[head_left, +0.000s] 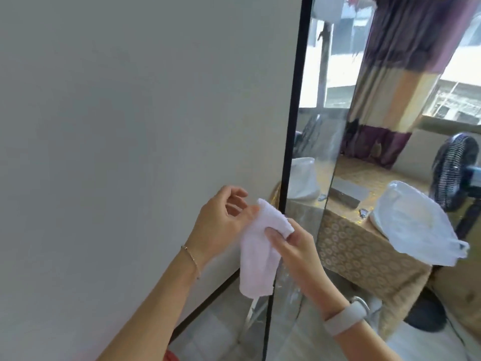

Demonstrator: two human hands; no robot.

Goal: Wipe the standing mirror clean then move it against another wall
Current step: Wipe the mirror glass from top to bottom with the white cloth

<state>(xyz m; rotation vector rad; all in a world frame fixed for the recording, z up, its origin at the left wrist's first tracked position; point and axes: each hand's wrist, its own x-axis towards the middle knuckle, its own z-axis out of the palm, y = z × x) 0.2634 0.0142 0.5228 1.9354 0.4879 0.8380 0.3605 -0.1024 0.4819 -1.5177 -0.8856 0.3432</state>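
The standing mirror (311, 121) has a thin black frame and leans on the white wall (130, 100). I see it at a steep angle, and its streaky glass reflects the window and table. In front of its lower left edge hangs a white cloth (256, 259). My right hand (296, 254) grips the cloth's upper part between thumb and fingers. My left hand (221, 225) touches the cloth's top corner with thumb and fingertips, the other fingers loosely curled and apart. Neither hand touches the glass.
Right of the mirror stands a table with a gold patterned cover (356, 246), carrying a white plastic bag (416, 225) and a grey block (346, 194). A black fan (455, 173) stands behind it. A purple and gold curtain (393, 74) hangs by the window. The floor is tiled.
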